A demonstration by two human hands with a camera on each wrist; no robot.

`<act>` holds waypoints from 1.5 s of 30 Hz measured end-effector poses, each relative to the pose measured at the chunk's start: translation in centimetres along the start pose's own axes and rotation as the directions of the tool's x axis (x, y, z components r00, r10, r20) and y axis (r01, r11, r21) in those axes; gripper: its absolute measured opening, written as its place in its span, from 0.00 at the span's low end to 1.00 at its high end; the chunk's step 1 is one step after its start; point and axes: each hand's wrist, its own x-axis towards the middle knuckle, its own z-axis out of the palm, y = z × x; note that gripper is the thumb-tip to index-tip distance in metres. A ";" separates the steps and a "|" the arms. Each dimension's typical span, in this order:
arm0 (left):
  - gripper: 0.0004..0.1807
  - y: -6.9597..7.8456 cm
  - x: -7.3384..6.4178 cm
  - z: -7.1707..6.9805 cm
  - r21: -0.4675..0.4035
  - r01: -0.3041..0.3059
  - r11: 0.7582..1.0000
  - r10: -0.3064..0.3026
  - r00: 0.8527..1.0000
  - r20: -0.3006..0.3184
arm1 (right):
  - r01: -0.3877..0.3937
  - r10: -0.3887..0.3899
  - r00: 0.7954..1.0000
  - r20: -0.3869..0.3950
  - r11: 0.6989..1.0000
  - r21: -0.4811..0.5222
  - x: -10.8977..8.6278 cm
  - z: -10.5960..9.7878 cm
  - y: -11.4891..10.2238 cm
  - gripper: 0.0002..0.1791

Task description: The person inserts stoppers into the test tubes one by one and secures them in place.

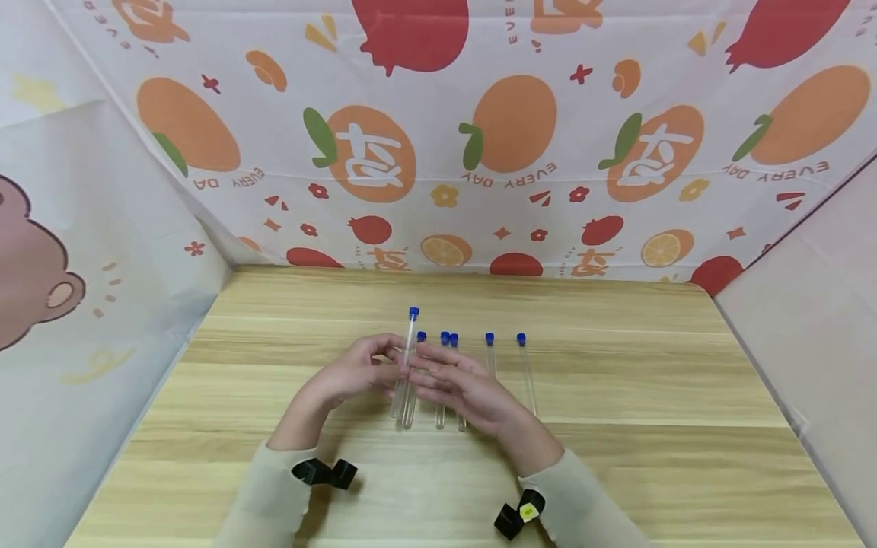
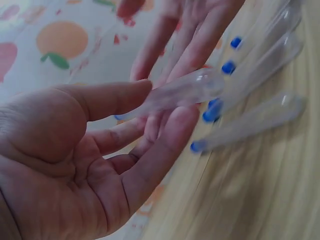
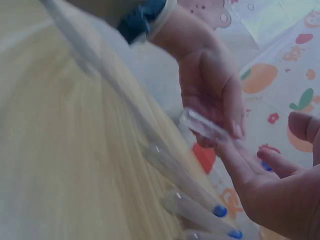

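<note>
A clear test tube [image 1: 409, 336] with a blue cap is raised above the table, tilted with its cap end away from me. My left hand [image 1: 351, 373] pinches it between thumb and fingers, as the left wrist view shows around the held tube [image 2: 185, 91]. From the other side my right hand [image 1: 473, 390] reaches in with fingers stretched out. In the right wrist view its index finger lies along the tube [image 3: 204, 125], while the thumb stands apart. Below the hands lies another capped tube [image 1: 408, 412], partly hidden by them.
Several more blue-capped tubes lie on the wooden table [image 1: 651, 365], including one [image 1: 527, 377] at the right end of the row and one [image 1: 491, 356] partly behind the right hand. A fruit-print cloth [image 1: 438, 221] rises at the table's back edge.
</note>
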 end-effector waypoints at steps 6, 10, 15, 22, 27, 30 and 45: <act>0.24 -0.5 -0.6 -1.3 0.026 0.058 0.998 -0.058 0.998 -0.018 | -0.027 0.023 0.996 0.086 0.999 0.045 0.3 1.1 1.0 0.35; 0.24 -0.9 -0.5 -1.5 0.060 0.093 0.994 -0.092 0.996 -0.020 | -0.045 0.038 0.995 0.090 0.996 0.072 0.6 1.5 1.7 0.35; 0.23 -1.5 -0.2 -1.6 0.078 0.138 0.987 -0.135 0.990 -0.045 | -0.063 0.056 0.994 0.090 0.995 0.071 0.7 1.8 2.2 0.36; 0.22 -1.8 0.1 -1.2 0.113 0.193 0.975 -0.182 0.978 -0.104 | -0.086 0.080 0.993 0.091 0.994 0.069 0.9 1.8 2.7 0.34; 0.23 -1.6 0.1 -0.7 0.142 0.213 0.967 -0.194 0.972 -0.137 | -0.101 0.095 0.992 0.083 0.992 0.070 0.9 1.7 2.7 0.34; 0.23 -1.6 0.1 -0.5 0.146 0.219 0.965 -0.195 0.968 -0.159 | -0.100 0.095 0.992 0.078 0.993 0.067 0.9 1.7 2.7 0.35; 0.25 -2.1 0.5 0.5 0.279 0.238 0.930 -0.158 0.947 -0.280 | -0.005 0.005 1.000 0.012 0.999 -0.033 -0.3 0.7 0.0 0.34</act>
